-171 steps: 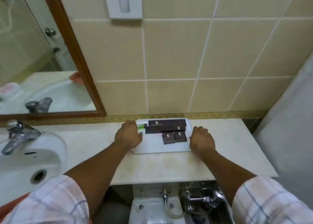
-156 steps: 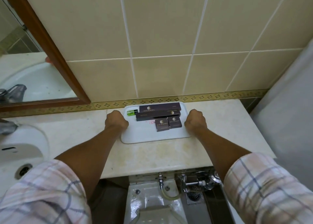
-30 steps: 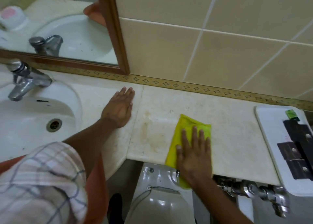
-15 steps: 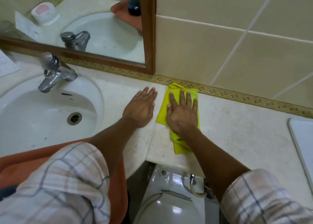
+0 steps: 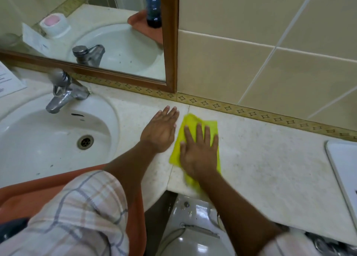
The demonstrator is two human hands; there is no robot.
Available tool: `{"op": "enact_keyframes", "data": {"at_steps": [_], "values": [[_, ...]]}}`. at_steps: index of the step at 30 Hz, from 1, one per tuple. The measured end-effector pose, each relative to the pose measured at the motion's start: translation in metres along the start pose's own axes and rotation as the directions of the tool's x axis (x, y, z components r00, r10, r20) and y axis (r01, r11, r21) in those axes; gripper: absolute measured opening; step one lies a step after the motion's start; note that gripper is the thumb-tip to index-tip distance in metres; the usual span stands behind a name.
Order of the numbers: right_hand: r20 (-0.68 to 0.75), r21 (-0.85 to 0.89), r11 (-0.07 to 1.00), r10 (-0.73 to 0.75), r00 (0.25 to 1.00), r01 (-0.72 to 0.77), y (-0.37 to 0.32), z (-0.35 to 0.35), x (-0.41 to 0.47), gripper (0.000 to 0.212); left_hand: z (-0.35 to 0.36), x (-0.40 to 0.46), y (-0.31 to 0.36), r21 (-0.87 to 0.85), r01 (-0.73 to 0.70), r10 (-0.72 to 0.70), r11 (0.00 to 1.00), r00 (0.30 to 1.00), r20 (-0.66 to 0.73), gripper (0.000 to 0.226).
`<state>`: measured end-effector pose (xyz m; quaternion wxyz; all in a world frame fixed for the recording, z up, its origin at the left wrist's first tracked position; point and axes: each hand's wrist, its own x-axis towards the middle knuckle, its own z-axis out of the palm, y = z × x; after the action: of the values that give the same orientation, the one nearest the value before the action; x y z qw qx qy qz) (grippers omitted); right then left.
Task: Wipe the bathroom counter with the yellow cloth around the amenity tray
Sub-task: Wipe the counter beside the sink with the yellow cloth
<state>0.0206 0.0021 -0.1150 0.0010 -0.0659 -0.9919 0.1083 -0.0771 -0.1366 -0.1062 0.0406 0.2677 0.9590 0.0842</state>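
My right hand [image 5: 198,149] lies flat, fingers spread, pressing the yellow cloth [image 5: 193,124] onto the beige stone counter [image 5: 260,159] just right of a seam in the slab. My left hand [image 5: 161,129] rests flat and empty on the counter right beside the cloth, between it and the sink. The white amenity tray [image 5: 342,168] shows only as a corner at the right edge; its contents are out of view. The cloth's near end reaches the counter's front edge.
A white sink [image 5: 48,139] with a chrome tap [image 5: 63,93] fills the left. A wood-framed mirror [image 5: 170,43] and tiled wall stand behind. A paper card [image 5: 7,79] lies at far left. A toilet cistern [image 5: 191,226] sits below the counter's front edge.
Earlier both hands held the tray, which now sits further right. In the last second my right hand swept the cloth left toward the back wall, then drew it slightly nearer. My left hand stayed planted.
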Motion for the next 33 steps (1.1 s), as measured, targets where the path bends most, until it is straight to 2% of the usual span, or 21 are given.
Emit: {"op": "enact_keyframes", "data": {"at_steps": [3,7,11,15,19,26,28,31,33], "values": [[0.038,-0.002,0.999,0.039,0.999,-0.039,-0.001,-0.003,0.044,0.059,0.0,-0.001,0.001,-0.019,-0.018,0.017,1.0,1.0,-0.014,0.058],[0.043,0.03,0.999,-0.045,0.998,0.044,0.01,-0.007,0.029,0.056,-0.001,-0.004,-0.008,-0.06,-0.04,0.036,0.997,0.998,-0.053,0.061],[0.013,0.034,0.997,0.067,0.998,-0.067,0.104,-0.029,0.002,0.053,0.002,0.0,0.0,-0.054,-0.074,0.069,0.996,0.994,-0.079,0.062],[-0.052,-0.016,0.955,0.294,0.954,-0.295,0.214,-0.055,-0.036,0.052,0.002,-0.001,-0.001,-0.049,-0.063,0.061,0.997,0.997,-0.044,0.063],[-0.035,-0.016,0.952,0.305,0.952,-0.306,0.271,-0.075,-0.049,0.052,0.002,0.005,-0.001,-0.035,-0.063,0.061,0.997,0.997,-0.049,0.064],[-0.038,0.004,0.956,0.293,0.956,-0.293,0.266,-0.072,-0.114,0.056,-0.007,0.001,0.011,-0.029,-0.055,0.054,0.998,0.998,-0.025,0.064],[-0.024,-0.012,0.939,0.344,0.939,-0.344,0.253,-0.071,-0.13,0.057,-0.008,-0.001,0.011,-0.021,-0.035,0.035,0.999,0.999,-0.013,0.064],[0.012,-0.05,0.924,0.381,0.924,-0.38,0.202,-0.06,-0.12,0.057,-0.009,-0.002,0.014,-0.019,-0.015,0.015,1.0,1.0,-0.004,0.064],[0.042,-0.034,0.963,0.267,0.963,-0.266,0.139,-0.043,-0.104,0.057,-0.01,-0.001,0.013,-0.007,-0.005,0.005,1.0,1.0,0.008,0.065]]}}
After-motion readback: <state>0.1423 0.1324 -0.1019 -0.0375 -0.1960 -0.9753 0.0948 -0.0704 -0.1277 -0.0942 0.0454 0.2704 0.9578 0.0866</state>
